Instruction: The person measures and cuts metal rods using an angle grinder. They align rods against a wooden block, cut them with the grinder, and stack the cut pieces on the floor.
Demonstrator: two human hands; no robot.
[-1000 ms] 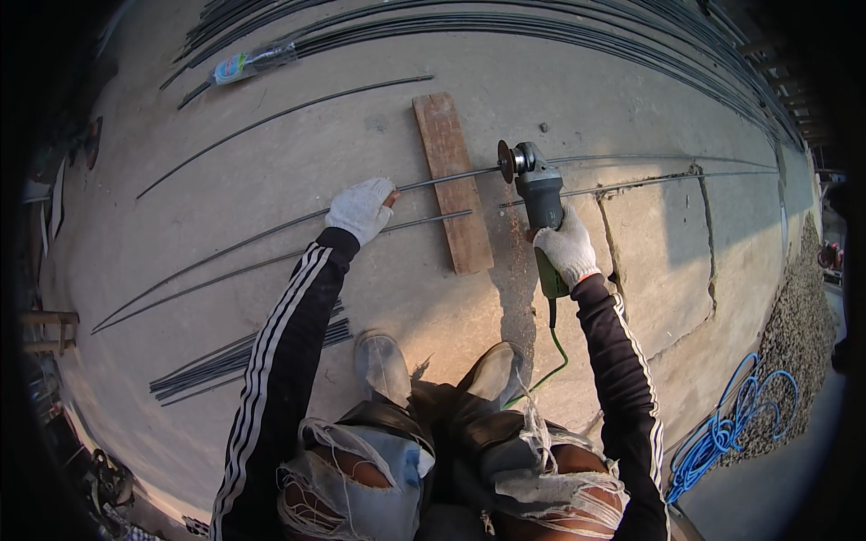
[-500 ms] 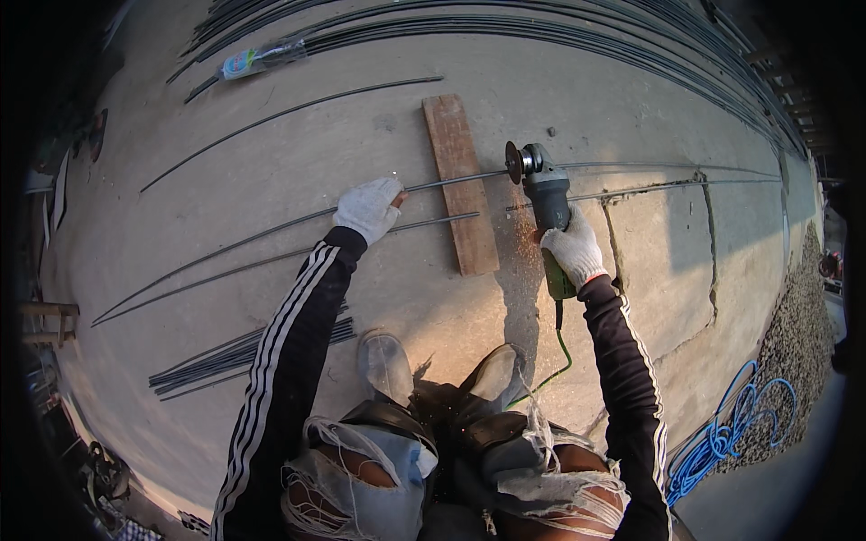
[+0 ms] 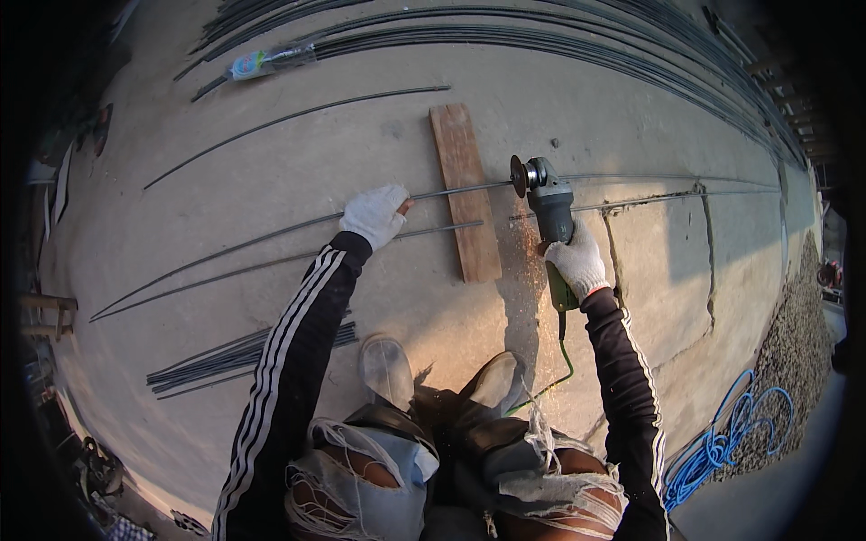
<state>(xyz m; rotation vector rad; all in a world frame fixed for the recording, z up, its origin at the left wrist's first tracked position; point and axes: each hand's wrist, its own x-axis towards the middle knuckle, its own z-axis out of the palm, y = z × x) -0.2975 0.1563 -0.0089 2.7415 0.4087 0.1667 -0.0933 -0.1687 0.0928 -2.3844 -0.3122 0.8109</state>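
Observation:
My left hand (image 3: 374, 216), in a white knit glove, is closed around a thin steel rod (image 3: 456, 190) that lies across a wooden plank (image 3: 464, 149). In a matching glove, my right hand (image 3: 578, 260) grips the body of an angle grinder (image 3: 550, 207). Its cutting disc (image 3: 518, 177) stands upright against the rod, just right of the plank. Orange sparks (image 3: 532, 248) stream from the disc down toward my feet. A second rod (image 3: 388, 236) lies nearer to me, its end resting on the plank. The exact contact point is too small to make out.
Long steel bars (image 3: 541, 45) lie along the far side, a plastic wrapper (image 3: 257, 64) on them. A bundle of short rods (image 3: 207, 363) is at near left. The grinder's green cord (image 3: 568, 359) runs past my right shoe (image 3: 496, 383). Blue hose (image 3: 722, 446) lies by gravel (image 3: 794, 352).
The sparks reach further down toward my right shoe. Both hands keep their holds, and the disc stays at the rod. The whole picture has shifted slightly.

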